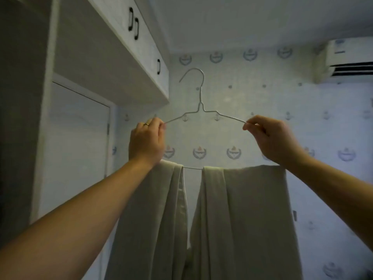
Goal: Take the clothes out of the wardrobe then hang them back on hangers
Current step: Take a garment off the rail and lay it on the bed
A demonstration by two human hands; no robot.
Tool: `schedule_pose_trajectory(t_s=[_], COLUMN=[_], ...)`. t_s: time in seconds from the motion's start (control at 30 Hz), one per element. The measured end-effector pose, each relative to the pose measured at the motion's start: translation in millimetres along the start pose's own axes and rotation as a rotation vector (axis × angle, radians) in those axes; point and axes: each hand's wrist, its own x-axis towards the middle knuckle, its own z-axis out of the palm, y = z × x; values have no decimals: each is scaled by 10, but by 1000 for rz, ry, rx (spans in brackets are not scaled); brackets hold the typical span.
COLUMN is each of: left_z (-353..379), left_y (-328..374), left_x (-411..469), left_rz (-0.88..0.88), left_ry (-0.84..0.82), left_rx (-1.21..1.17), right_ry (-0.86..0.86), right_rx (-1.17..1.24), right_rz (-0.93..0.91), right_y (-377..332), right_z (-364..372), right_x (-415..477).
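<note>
A thin wire hanger (201,107) is held up in front of the wall, its hook pointing up and to the left. My left hand (147,141) pinches its left shoulder end, and my right hand (271,138) pinches its right shoulder end. A pair of beige trousers (240,215) is draped over the hanger's bottom bar, the two legs hanging down apart with a bare stretch of bar between them.
The white wardrobe (76,138) stands at the left with a door below and overhead cabinets (141,37) with black handles. An air conditioner (347,59) is mounted high on the patterned wall at the right.
</note>
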Motion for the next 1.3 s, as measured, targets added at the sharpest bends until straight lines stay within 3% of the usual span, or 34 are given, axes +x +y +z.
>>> schedule_pose_trajectory(t_s=[0.3,0.5,0.67,1.0,1.3], left_z=[1758,2733,3379,3823,3788], left_y=[1626,2562,3356,4479,5319], left_x=[-901,-1807,-2612,-4170,-4788], left_rz=[24,87,184,400,555], left_ry=[-272,-497,-707,-1016,-1115], left_rx=[-413,-668,-882,-1268,-1339], right_ry=[-36,-157,-126,-49,32], right_rx=[-487,-674,-862,-1017,-1080], right_rz=[309,551,786,1310,1489], right_y=[1237,1661,1785,1327,1133], right_z=[-1362,-2112,-2473,-2671,-3070], right_x=[-1347,-2375,-3298,-4913,-5475])
